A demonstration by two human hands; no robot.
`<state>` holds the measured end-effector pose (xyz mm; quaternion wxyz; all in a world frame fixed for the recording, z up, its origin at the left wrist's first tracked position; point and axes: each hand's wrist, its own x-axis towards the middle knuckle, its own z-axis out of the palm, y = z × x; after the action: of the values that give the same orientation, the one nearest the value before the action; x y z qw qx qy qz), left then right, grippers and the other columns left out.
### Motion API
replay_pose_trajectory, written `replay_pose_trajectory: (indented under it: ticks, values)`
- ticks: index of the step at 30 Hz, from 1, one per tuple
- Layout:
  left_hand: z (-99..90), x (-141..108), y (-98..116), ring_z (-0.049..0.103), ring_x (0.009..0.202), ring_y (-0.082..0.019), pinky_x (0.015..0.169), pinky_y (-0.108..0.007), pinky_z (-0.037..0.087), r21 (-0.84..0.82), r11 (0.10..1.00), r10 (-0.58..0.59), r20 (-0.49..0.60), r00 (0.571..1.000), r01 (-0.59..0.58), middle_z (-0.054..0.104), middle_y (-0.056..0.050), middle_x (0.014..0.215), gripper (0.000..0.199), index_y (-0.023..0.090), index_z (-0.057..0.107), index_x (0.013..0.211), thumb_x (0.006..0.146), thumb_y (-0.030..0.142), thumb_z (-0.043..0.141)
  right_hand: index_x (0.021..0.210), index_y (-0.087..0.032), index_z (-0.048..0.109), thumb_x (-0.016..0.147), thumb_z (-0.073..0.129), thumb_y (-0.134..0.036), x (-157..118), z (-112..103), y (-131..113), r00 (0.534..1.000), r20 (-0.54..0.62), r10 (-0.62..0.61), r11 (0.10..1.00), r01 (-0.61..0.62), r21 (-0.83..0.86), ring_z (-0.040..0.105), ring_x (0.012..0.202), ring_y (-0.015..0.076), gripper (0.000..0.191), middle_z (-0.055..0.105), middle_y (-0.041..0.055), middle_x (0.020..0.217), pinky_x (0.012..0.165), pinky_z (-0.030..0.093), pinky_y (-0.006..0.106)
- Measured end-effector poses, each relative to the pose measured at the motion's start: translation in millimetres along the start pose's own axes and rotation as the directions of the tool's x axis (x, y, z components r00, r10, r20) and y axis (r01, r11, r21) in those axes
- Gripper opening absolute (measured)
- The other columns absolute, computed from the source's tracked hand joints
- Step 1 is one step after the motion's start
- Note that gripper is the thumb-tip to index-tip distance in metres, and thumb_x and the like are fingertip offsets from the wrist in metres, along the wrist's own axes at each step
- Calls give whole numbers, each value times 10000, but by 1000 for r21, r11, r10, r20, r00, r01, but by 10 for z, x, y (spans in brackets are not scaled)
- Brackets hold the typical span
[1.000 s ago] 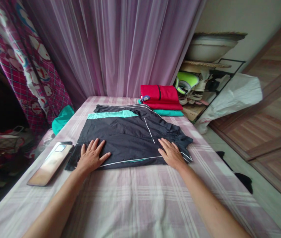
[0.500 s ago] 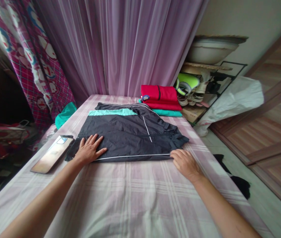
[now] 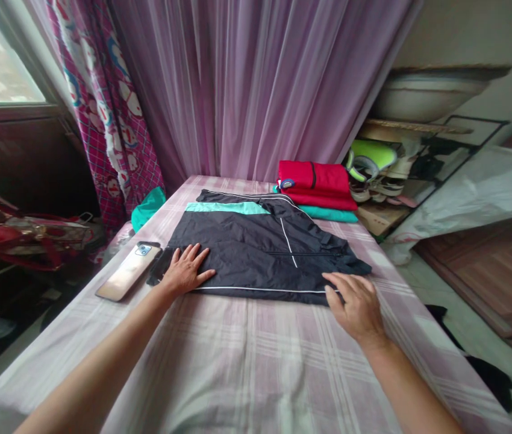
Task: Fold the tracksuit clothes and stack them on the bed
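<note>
A dark jacket (image 3: 247, 241) lies spread on the table, with thin white piping and a light teal band at its far left. Flat on its near left part rests my left hand (image 3: 187, 270), fingers spread. My right hand (image 3: 358, 304) is over the jacket's near right edge, thumb and fingers apart; nothing shows between them. Whether its fingertips touch the cloth I cannot tell. Just left of my left hand lies a phone (image 3: 124, 274) with its back up.
A plaid cloth covers the table (image 3: 247, 355). Folded red clothing (image 3: 323, 181) sits on a folded teal garment (image 3: 328, 213) at the far right. Beyond stand purple curtains (image 3: 247, 90), and to the right a shoe rack (image 3: 446, 163) with a large basin (image 3: 427, 96) on top.
My right hand has let go of the jacket's near right edge, and its fingers have opened. My left hand stays flat on the jacket. The view has shifted left.
</note>
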<state>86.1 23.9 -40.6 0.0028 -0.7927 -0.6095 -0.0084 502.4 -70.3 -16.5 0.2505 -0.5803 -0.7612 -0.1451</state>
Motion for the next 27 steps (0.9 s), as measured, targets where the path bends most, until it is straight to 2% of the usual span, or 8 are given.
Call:
replay_pose_trajectory:
  ticks: [5, 8, 11, 14, 18, 23, 25, 27]
  values:
    - [-16, -3, 6, 247, 1494, -327, 1192, -550, 149, -8, 1000, 4, 7, 1000, -4, 309, -143, 1612, 758, 241, 341, 1538, 919, 678, 373, 1381, -189, 569, 995, 355, -341, 563, 161, -654, 1000, 3, -1, 993, 1, 118, 531, 1262, 253, 467, 609, 123, 1371, 1107, 304, 412]
    - [-17, -11, 7, 248, 1494, -325, 1194, -550, 142, -20, 1000, 11, -6, 1000, -11, 315, -141, 1610, 761, 238, 345, 1536, 918, 681, 374, 1493, -225, 437, 996, 355, -374, 719, 434, -918, 988, 153, -5, 994, -12, 106, 370, 1419, 263, 525, 434, 103, 1546, 1175, 192, 474]
    - [-23, -19, 10, 247, 1494, -328, 1196, -553, 133, -37, 999, 21, -15, 1000, -22, 321, -139, 1608, 767, 239, 352, 1534, 913, 690, 373, 1507, -229, 410, 1000, 342, -424, 681, 703, -978, 898, 439, 40, 995, -76, 65, 308, 1460, 265, 548, 363, 103, 1588, 1180, 164, 534]
    - [-17, -18, 12, 244, 1495, -328, 1194, -555, 134, -47, 999, 19, -7, 1000, -19, 311, -140, 1612, 770, 248, 354, 1533, 908, 699, 373, 1515, -235, 394, 1007, 311, -456, 621, 806, -941, 814, 576, 74, 990, -128, 54, 285, 1475, 251, 560, 324, 96, 1607, 1180, 169, 547]
    - [24, -1, -2, 248, 1494, -325, 1193, -551, 132, -53, 999, 12, -30, 999, -14, 313, -135, 1612, 769, 263, 359, 1530, 900, 703, 386, 1499, -230, 426, 1006, 304, -474, 728, 690, -1007, 804, 586, 97, 988, -149, 41, 284, 1475, 259, 563, 332, 109, 1601, 1183, 149, 556]
    - [31, 7, -6, 251, 1492, -335, 1187, -567, 139, -55, 998, 18, -22, 1000, -19, 312, -143, 1611, 768, 258, 359, 1530, 901, 696, 392, 1533, -245, 362, 1008, 306, -470, 949, 648, -1273, 904, 425, 45, 991, -95, 97, 240, 1492, 245, 574, 280, 100, 1625, 1198, 115, 526]
    - [17, 5, 3, 248, 1494, -331, 1190, -563, 142, -52, 999, 13, -11, 1000, -14, 314, -140, 1610, 769, 254, 356, 1532, 902, 694, 392, 1531, -248, 365, 1007, 314, -472, 960, 726, -1334, 889, 458, 33, 990, -92, 108, 236, 1493, 248, 572, 279, 99, 1625, 1196, 119, 533]
    - [10, 3, 11, 248, 1494, -326, 1193, -555, 145, -49, 999, 7, -10, 1000, -8, 317, -132, 1610, 767, 256, 357, 1532, 903, 693, 392, 1514, -239, 395, 1002, 327, -487, 938, 806, -1351, 840, 541, 38, 987, -115, 109, 247, 1489, 259, 573, 295, 106, 1618, 1186, 143, 554]
